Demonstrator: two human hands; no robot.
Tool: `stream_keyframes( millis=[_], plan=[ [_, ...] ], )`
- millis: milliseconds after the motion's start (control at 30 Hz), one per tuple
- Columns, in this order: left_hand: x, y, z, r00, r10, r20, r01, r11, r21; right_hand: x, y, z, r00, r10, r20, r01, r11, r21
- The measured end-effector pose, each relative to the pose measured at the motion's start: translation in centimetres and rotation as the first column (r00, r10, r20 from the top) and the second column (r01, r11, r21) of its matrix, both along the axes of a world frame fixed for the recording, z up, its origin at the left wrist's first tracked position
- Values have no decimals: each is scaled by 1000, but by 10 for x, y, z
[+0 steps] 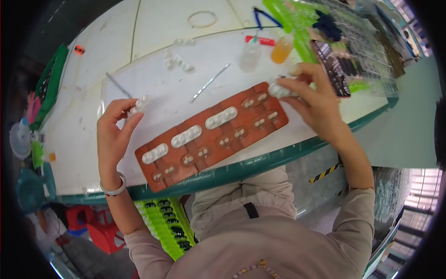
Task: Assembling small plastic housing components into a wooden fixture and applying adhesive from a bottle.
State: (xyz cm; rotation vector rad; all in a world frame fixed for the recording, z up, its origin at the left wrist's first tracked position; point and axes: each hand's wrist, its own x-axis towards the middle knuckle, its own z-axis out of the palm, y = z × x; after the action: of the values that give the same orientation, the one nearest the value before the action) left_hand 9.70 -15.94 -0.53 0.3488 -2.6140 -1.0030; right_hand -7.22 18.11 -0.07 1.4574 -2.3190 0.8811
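Note:
My left hand point(116, 132) is closed, thumb and fingers pinching a small clear-white plastic strip with round cups point(140, 105) above the table. My right hand point(320, 100) grips a similar white cupped strip point(281, 90) just beyond the right end of a reddish-brown tray point(158, 184). The tray lies slanted along the table's near edge. In its far row sit three white cupped strips: one at the left point(155, 153), one in the middle point(186, 136) and one further right point(221, 118). Small paired pale bits show in its other recesses.
Loose white strips point(179, 61) lie beyond the tray, near a thin metal rod point(210, 83). A clear bottle point(250, 56) and an orange-filled bottle point(281, 49) stand at the far right, near a dark, phone-like slab point(332, 69). A green-rimmed tray point(55, 76) is at far left.

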Motion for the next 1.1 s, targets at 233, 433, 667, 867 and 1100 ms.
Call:
stream_keyframes(
  millis=[233,433,667,867,1100],
  plan=[
    [61,68,12,988,-119,-100,94,970,-226,1,21,-11,988,-145,-45,149,985,92],
    [82,70,-10,998,-57,-16,46,924,-381,3,6,-11,960,-261,105,249,962,117],
    [80,72,1,997,-76,25,80,946,-314,20,0,0,954,-174,243,150,982,114],
    [-37,21,19,963,-263,-51,205,844,-495,7,-9,11,925,-85,369,40,991,130],
    [-137,-10,-44,934,-306,186,358,819,-448,-1,-19,33,999,-14,-50,41,816,577]
  ],
)
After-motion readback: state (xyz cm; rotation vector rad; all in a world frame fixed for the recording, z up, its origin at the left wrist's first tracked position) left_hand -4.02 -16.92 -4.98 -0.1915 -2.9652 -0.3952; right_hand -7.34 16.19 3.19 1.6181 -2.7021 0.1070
